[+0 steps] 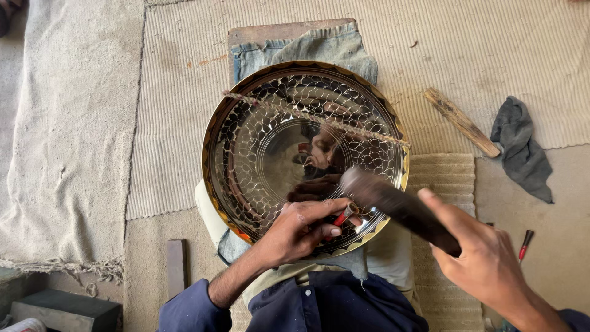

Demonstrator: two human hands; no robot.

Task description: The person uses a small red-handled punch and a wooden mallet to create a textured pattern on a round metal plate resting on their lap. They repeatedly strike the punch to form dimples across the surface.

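1. Head view: a round, mirror-bright metal tray (305, 157) with a scale-like chased pattern and a brass rim is seen lying flat on folded denim cloth (307, 48), just ahead of both hands.
2. Head view: the left hand (299, 232) is closed around a small chisel (344, 215) with a red grip, its tip set on the tray's near rim band. The chisel's long axis is seen running from lower left to upper right, tip pointing away from the left hand toward the right.
3. Head view: the right hand (485, 261) is clamped on the handle of a hammer (396, 206), blurred by motion. The hammer's long axis is tilted from the right hand up and leftward, its head just above the chisel.
4. Judged from this, a striking step of the chasing is in hand: the chisel is placed and a blow is being delivered. The next move calls for the chisel to be held steady on the pattern line and the blow to be kept light.
5. Head view: a twisted cord (316, 118) is laid across the tray beyond the hands. A wooden stick (461, 122) and a grey rag (521, 147) lie beyond the right hand; a second red-handled tool (525, 244) lies just beside it.
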